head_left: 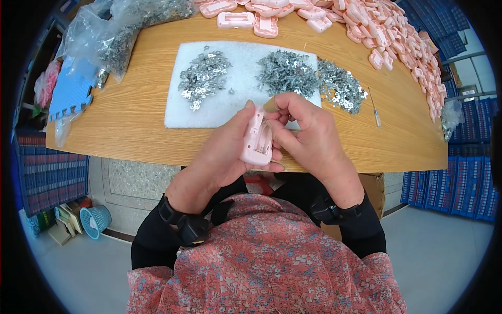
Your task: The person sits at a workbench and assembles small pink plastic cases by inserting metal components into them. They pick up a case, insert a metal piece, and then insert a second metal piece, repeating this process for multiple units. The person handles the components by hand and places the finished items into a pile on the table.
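A pale pink plastic housing [256, 155] with an open battery compartment is held upright over the table's near edge. My left hand [219, 149] wraps round it from the left and below, thumb along its upper side. At the compartment's upper right, the fingers of my right hand [309, 128] are pinched together; whatever lies between them is hidden. A yellowish cover sits on one right fingertip. Just beyond my hands is a white foam sheet [243, 112] bearing two heaps of small metal pieces, a flat-looking left heap [201, 78] and a spikier right heap [287, 73].
Another metal heap [342, 86] spills right of the foam, near a thin screwdriver [375, 109]. Many pink housings [366, 26] pile along the table's far and right side. Clear bags of metal parts [117, 47] and a blue foam mat [70, 89] lie at left. Blue crates [452, 183] stand around.
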Demonstrator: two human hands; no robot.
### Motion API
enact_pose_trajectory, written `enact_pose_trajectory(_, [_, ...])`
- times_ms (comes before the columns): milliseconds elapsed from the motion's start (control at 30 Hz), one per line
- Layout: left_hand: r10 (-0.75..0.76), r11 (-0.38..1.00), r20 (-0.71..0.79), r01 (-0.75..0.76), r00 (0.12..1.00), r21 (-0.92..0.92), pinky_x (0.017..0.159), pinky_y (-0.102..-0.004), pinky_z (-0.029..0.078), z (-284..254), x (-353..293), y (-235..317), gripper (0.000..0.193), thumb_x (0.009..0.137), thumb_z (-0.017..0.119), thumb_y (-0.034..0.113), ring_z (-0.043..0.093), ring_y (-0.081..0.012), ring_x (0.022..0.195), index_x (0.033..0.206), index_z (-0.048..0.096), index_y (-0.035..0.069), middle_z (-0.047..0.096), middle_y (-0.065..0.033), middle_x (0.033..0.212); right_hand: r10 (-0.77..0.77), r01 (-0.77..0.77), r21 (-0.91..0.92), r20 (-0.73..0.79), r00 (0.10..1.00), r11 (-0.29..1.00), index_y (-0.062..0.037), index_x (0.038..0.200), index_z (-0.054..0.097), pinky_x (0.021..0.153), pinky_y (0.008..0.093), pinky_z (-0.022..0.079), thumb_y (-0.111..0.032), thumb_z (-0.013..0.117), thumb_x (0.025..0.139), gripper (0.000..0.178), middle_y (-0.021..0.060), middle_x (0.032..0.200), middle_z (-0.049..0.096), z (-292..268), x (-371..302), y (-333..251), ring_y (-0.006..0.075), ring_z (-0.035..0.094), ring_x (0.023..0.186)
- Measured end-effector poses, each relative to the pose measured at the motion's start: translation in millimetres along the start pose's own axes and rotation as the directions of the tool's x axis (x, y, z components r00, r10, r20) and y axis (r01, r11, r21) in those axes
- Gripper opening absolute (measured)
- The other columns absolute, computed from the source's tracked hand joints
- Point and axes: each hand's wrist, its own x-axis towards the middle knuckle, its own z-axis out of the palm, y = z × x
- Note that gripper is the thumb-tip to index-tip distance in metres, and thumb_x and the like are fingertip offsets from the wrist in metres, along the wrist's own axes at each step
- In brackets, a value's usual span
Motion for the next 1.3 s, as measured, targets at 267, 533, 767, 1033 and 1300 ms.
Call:
enact_pose_trajectory(267, [-0.003,0.997,0.022,0.002,1.000,0.078,0.067,-0.0436,0.062,1,4,-6,0.057,0.108,0.023,0.049,0.071,-0.0251,0.075,0.117,0.058,0.004,0.069,-0.0122,0.092,-0.010,0.003,-0.163,-0.044,0.999,0.987,-0.0039,0.098,0.058,0.072,0.0447,0.051,-0.005,0.065,0.085,0.015,0.0151,0.083,0.063,1,-5,-2,0.0365,0.063,0.081])
enact_pose_trajectory(533, [-0.026,0.999,0.027,0.025,0.999,0.046,0.067,-0.0443,0.061,1,5,-7,0.059,0.107,0.021,0.050,0.070,-0.0263,0.074,0.116,0.058,0.005,0.068,-0.0120,0.087,0.127,-0.127,0.000,-0.004,0.992,0.992,-0.0036,0.107,0.061,0.066,0.0343,0.053,-0.008,0.071,0.086,0.024,0.0112,0.082,0.064,-6,-8,3,0.0244,0.066,0.074])
enact_pose_trajectory(767, [-0.039,0.999,0.017,0.038,0.999,0.028,0.064,-0.0424,0.060,0,3,-7,0.058,0.108,0.021,0.048,0.069,-0.0264,0.072,0.114,0.058,0.004,0.067,-0.0124,0.086,0.126,-0.126,0.012,-0.026,0.992,0.992,-0.0024,0.107,0.062,0.064,0.0295,0.052,-0.013,0.074,0.087,0.026,0.0078,0.079,0.062,-9,-8,9,0.0158,0.061,0.069])
enact_pose_trajectory(1033, [0.033,0.996,0.065,-0.038,0.997,0.077,0.058,-0.0384,0.057,6,-1,-4,0.057,0.108,0.018,0.047,0.067,-0.0249,0.068,0.119,0.055,0.005,0.067,-0.0123,0.083,0.198,-0.195,0.193,0.005,0.980,0.962,-0.0005,0.105,0.063,0.063,0.0269,0.049,-0.011,0.071,0.089,0.021,0.0055,0.082,0.061,-6,-14,19,0.0110,0.058,0.067])
enact_pose_trajectory(1300, [0.111,0.977,0.087,-0.125,0.990,0.172,0.055,-0.0322,0.055,4,-3,-8,0.056,0.108,0.021,0.048,0.066,-0.0206,0.067,0.137,0.044,0.007,0.064,-0.0103,0.084,0.276,-0.331,0.398,0.189,0.942,0.856,0.0009,0.113,0.061,0.070,0.0204,0.046,-0.008,0.065,0.095,0.021,-0.0019,0.088,0.062,-11,-16,12,0.0036,0.056,0.078])
